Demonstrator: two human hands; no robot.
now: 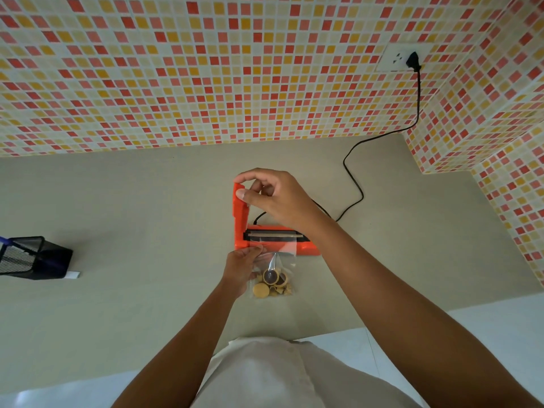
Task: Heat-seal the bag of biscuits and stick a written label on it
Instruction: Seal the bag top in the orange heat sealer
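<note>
An orange heat sealer stands on the grey counter, its lever arm raised upright at the left end. My right hand pinches the tip of that raised arm between thumb and forefinger. A clear plastic bag of biscuits lies in front of the sealer, its open top laid over the black sealing strip. My left hand grips the bag's upper left edge and holds it against the sealer's base.
The sealer's black cord runs back right across the counter to a plug in the wall socket. A black mesh pen holder stands at the far left with a white slip beside it. Tiled walls close the back and right.
</note>
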